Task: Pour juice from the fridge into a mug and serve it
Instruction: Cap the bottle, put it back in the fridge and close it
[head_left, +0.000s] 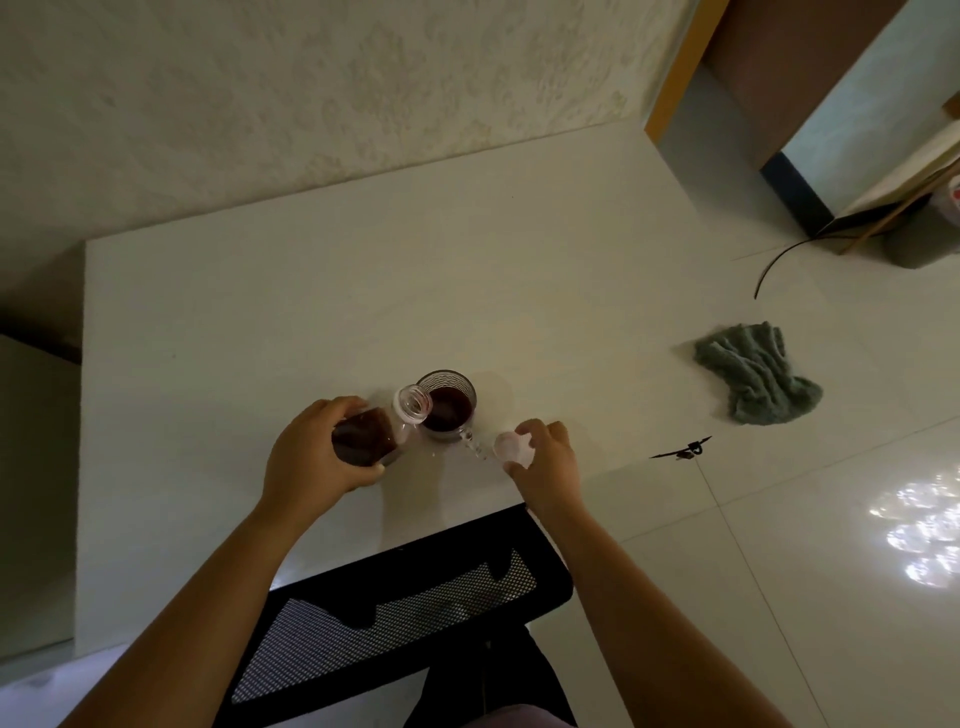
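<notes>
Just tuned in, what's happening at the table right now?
A person is pouring dark juice. The left hand tilts an open bottle with its mouth at the rim of a glass mug on the white table. The mug already holds a good deal of juice. The right hand holds the cap beside the mug's handle.
</notes>
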